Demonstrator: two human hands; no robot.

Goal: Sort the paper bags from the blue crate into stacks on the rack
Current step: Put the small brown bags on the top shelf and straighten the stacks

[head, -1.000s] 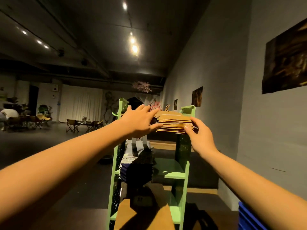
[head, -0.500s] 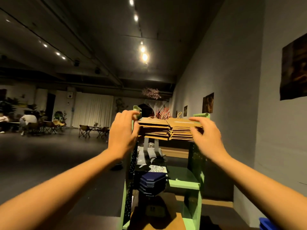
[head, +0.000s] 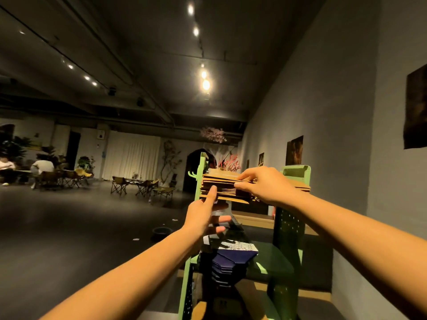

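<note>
A stack of brown paper bags (head: 225, 189) lies on the top level of the green rack (head: 297, 176). My right hand (head: 268, 187) lies over the stack's middle, fingers on top and thumb at the front edge, pinching the upper bags. My left hand (head: 202, 215) is below and in front of the stack's left end. Its thumb points up against the front edge, and its straight fingers reach under that level. The blue crate is out of view.
A pile of dark blue bags (head: 231, 262) sits on the rack's middle shelf, with a patterned white bag (head: 241, 246) on top. A grey wall (head: 335, 135) runs close on the right. Folding chairs (head: 143, 184) and seated people (head: 42, 167) are far off across the dark floor.
My left hand dropped from the stack's left side to its front lower edge. My right hand slid from the right end onto the top middle. The view shifted left.
</note>
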